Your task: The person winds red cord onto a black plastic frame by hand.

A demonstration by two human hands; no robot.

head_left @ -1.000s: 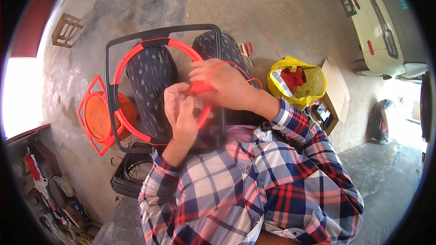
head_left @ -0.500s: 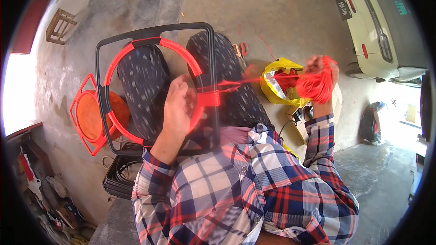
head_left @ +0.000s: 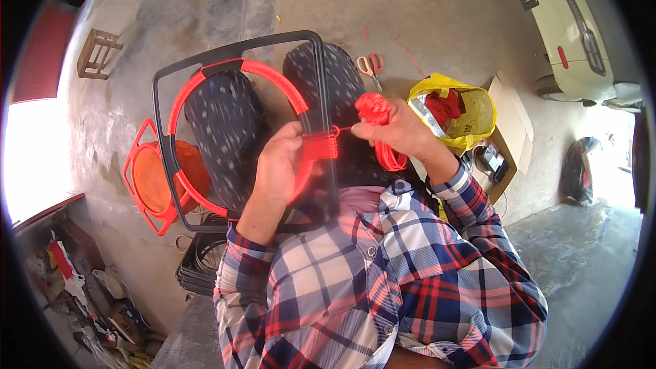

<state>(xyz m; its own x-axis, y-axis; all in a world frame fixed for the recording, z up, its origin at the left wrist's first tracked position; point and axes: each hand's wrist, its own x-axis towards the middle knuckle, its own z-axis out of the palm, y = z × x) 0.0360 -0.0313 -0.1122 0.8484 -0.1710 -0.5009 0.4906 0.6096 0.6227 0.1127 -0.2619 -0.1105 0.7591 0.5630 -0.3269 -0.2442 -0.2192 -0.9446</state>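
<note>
A black metal frame (head_left: 205,61) rests across my knees, with a ring inside it partly wound in red cord (head_left: 273,80). My left hand (head_left: 280,167) grips the ring and frame bar at the wound spot. My right hand (head_left: 400,130) is closed on a bundle of red cord (head_left: 374,111), and a short strand runs taut from it to the windings (head_left: 321,143) beside the left hand. Loops of the cord hang below the right hand.
A yellow plastic bag (head_left: 471,106) with red material sits on the concrete floor to the right, next to a cardboard box (head_left: 512,123). Orange-handled scissors (head_left: 371,66) lie beyond the frame. A red stool (head_left: 154,178) stands left, a pale car (head_left: 574,20) far right.
My right hand swung out right with the cord bundle, pulling the strand tight, and has now come back in close to the windings. The left hand has kept its grip on the ring.
</note>
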